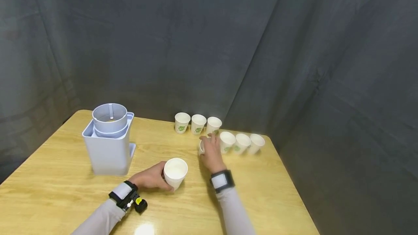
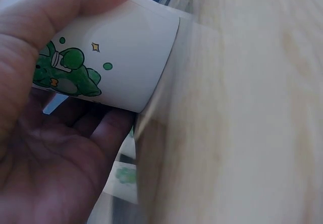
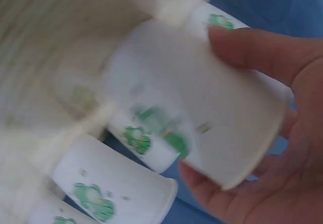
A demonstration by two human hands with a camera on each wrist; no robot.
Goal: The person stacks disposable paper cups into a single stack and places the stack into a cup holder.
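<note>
Near the table's middle my left hand grips a white paper cup, thumb on the near side and fingers behind. A green cartoon print shows on this cup in the left wrist view; it stands upright at the tabletop. Farther forward, my right hand holds another paper cup between thumb and fingers, mostly hidden by the hand in the head view. That cup is at the left end of a row of similar cups. The right wrist view is blurred.
Three more paper cups line the table's back edge. On the left stands a pale square container with a round cylinder set in its top. Dark curtains hang behind and to the right of the wooden table.
</note>
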